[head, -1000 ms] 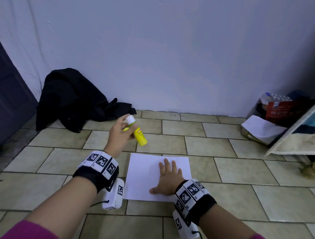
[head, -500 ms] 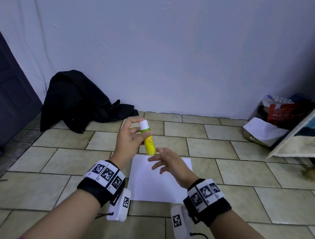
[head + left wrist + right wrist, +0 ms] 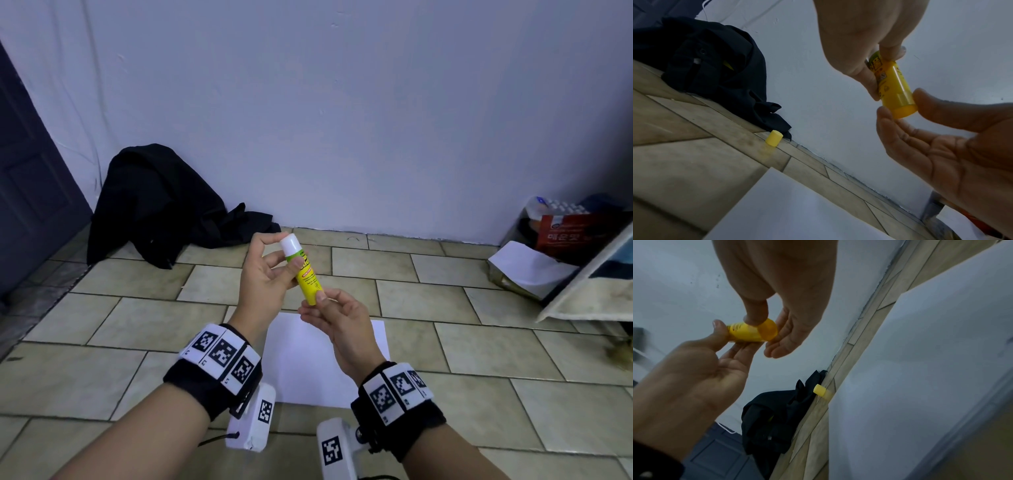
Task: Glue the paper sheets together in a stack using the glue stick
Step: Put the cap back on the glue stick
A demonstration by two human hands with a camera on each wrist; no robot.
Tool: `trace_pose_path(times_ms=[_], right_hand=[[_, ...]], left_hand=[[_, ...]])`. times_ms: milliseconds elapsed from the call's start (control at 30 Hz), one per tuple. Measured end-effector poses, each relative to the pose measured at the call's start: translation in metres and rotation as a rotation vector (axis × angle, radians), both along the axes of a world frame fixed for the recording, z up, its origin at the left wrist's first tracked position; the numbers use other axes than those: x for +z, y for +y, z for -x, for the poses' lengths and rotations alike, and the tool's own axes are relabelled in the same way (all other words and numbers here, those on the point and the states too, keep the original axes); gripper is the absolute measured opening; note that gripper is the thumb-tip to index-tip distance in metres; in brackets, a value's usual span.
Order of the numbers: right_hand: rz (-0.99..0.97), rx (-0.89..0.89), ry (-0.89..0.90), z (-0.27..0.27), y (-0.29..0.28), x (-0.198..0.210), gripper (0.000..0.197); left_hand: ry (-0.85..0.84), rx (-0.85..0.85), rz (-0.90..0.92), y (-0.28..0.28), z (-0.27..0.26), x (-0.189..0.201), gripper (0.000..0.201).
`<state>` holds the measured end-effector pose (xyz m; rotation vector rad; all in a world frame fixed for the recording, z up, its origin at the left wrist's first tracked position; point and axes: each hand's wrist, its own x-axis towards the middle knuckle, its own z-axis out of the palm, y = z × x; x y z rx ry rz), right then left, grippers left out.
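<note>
A yellow glue stick (image 3: 307, 277) stands nearly upright in the air above the tiled floor, uncapped, with its white tip (image 3: 288, 243) up. My left hand (image 3: 279, 260) grips its upper body between thumb and fingers. My right hand (image 3: 313, 304) pinches its orange-yellow base (image 3: 903, 111) between thumb and fingertips. The stick's yellow cap (image 3: 773, 138) stands on the floor near the wall, hidden by my hands in the head view. A white paper sheet (image 3: 301, 363) lies flat on the tiles below both hands.
A black garment (image 3: 164, 205) is heaped against the white wall at the left, beside a dark door (image 3: 27, 188). At the right stand a box of goods (image 3: 565, 233), loose white paper (image 3: 527, 267) and a leaning board (image 3: 589, 274).
My right hand has lifted off the paper sheet and taken the glue stick's base. My left hand has carried the stick right and turned it more upright.
</note>
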<state>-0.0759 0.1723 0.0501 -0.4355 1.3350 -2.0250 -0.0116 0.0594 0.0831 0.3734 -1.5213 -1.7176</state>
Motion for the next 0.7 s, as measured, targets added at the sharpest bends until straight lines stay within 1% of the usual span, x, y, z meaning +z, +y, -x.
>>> trace_pose_path(times_ms=[67,133,200,233,300,333,367,400,467,533,600,700], right_hand=[[0.010,-0.070,0.058,-0.0011,-0.0008,-0.0006,0.011],[0.006,-0.138,0.130,-0.0016,-0.0015,-0.0017,0.020],[0.020,-0.165,0.147,-0.0027,-0.0020,-0.0020,0.025],[0.039,-0.153,0.110,-0.0032,-0.0028,-0.0027,0.023],[0.072,-0.047,-0.069,-0.0029,-0.0019,0.0002,0.006],[0.061,0.014,-0.141,-0.0027,0.0000,0.0019,0.019],[0.044,0.067,-0.176,-0.0022,0.0018,0.0025,0.031],[0.033,0.091,-0.169,-0.0007,0.0027,0.0022,0.035],[0.048,0.080,-0.137,-0.0010,0.0039,0.0023,0.032],[0.083,0.025,-0.111,-0.0013,0.0032,0.0000,0.019],[0.083,-0.038,-0.032,-0.0003,0.0027,-0.0011,0.007],[0.028,-0.121,0.086,-0.0019,0.0013,-0.0036,0.016]], left_hand=[[0.008,-0.001,-0.006,0.0011,-0.0001,0.0014,0.032],[0.011,-0.001,-0.015,0.0028,-0.0001,0.0022,0.030],[0.015,0.002,-0.016,0.0047,-0.0002,0.0033,0.029],[0.018,0.001,-0.014,0.0049,-0.0001,0.0037,0.029],[0.021,-0.007,0.000,0.0049,-0.0003,0.0040,0.030],[0.018,-0.011,0.011,0.0050,-0.0008,0.0040,0.031],[0.013,-0.016,0.021,0.0051,-0.0013,0.0039,0.031],[0.008,-0.020,0.028,0.0056,-0.0021,0.0040,0.031],[0.009,-0.018,0.023,0.0067,-0.0034,0.0040,0.031],[0.020,-0.005,-0.001,0.0070,-0.0039,0.0034,0.029],[0.024,0.006,-0.024,0.0061,-0.0042,0.0024,0.026],[0.024,0.012,-0.038,0.0052,-0.0051,0.0013,0.026]])
